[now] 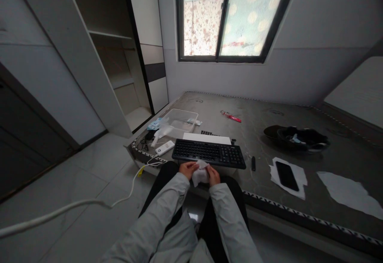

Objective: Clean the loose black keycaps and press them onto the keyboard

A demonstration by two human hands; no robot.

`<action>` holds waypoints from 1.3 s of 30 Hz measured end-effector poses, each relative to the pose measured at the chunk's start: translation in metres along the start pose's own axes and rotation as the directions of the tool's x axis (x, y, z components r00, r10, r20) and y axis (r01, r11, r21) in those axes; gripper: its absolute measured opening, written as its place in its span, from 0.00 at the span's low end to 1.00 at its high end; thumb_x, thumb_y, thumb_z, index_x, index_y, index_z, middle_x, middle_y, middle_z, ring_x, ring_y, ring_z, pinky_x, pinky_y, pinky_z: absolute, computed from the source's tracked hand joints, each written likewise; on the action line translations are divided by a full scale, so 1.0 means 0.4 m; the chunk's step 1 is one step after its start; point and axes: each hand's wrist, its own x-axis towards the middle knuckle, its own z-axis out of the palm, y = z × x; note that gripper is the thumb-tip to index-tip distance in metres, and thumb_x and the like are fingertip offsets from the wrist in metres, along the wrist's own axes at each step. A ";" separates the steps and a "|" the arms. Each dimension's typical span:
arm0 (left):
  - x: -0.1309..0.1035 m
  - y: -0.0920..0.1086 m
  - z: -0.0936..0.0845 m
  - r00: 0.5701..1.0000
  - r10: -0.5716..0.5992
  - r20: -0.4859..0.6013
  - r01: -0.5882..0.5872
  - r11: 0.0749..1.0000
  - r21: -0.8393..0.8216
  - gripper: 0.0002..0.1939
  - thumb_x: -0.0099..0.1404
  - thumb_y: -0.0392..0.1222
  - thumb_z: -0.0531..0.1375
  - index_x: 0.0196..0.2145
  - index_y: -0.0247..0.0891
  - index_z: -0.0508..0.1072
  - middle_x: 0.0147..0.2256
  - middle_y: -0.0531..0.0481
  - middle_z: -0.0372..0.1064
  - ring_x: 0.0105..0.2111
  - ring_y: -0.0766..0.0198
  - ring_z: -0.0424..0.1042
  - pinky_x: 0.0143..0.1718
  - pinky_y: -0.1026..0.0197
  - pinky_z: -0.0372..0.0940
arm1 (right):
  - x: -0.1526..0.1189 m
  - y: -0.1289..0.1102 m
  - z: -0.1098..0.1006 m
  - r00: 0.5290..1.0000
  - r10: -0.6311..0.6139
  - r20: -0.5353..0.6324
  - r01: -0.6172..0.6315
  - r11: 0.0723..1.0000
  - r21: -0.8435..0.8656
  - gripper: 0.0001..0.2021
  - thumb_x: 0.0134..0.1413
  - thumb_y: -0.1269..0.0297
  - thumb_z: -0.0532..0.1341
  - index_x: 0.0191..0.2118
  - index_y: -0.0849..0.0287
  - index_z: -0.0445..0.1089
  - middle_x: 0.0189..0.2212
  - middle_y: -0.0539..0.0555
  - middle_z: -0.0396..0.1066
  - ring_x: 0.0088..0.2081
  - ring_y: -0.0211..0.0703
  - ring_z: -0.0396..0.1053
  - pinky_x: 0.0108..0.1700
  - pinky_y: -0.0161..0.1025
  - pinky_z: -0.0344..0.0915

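A crumpled white tissue (200, 176) is held between my two hands, just above my lap. My left hand (188, 169) pinches its left side, and my right hand (213, 175) has the right side between the fingers. Directly beyond them lies a black keyboard (206, 152), its front edge close to my fingers. Behind the keyboard is a flat white panel (206, 138), with small black pieces like loose keycaps (209, 133) along its far edge.
A clear plastic box (181, 121) and a white power strip (164, 148) with a cable (131, 187) stand left. On the right are a slim black object (253, 163), a phone (286, 175) on white paper, a dark cap (296, 139) and a white sheet (350, 191). A red item (231, 116) lies farther back.
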 end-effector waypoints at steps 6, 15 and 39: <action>-0.002 0.002 -0.005 1.000 0.019 -0.016 -0.016 0.987 0.157 0.22 0.37 0.48 0.67 0.29 0.29 0.76 0.28 0.42 0.74 0.25 0.60 0.70 0.27 0.60 0.65 | -0.007 -0.009 0.008 0.997 0.035 0.065 -0.038 0.998 0.047 0.25 0.34 0.44 0.59 0.29 0.64 0.72 0.22 0.54 0.73 0.26 0.44 0.70 0.27 0.35 0.65; 0.010 -0.005 -0.009 0.999 0.051 -0.011 -0.047 0.976 0.212 0.20 0.44 0.47 0.63 0.31 0.29 0.75 0.28 0.41 0.74 0.27 0.60 0.71 0.28 0.61 0.66 | -0.018 -0.020 0.019 0.968 0.071 0.242 -0.097 0.990 0.100 0.23 0.33 0.51 0.63 0.37 0.60 0.71 0.32 0.54 0.74 0.35 0.46 0.70 0.38 0.40 0.66; -0.007 -0.005 -0.010 0.991 0.049 0.123 -0.073 0.977 0.198 0.17 0.44 0.47 0.64 0.30 0.31 0.74 0.30 0.43 0.74 0.30 0.60 0.71 0.34 0.60 0.65 | -0.030 -0.047 0.003 0.988 -0.048 0.149 0.055 0.997 -0.046 0.19 0.31 0.54 0.65 0.32 0.62 0.73 0.30 0.56 0.75 0.33 0.47 0.71 0.37 0.41 0.67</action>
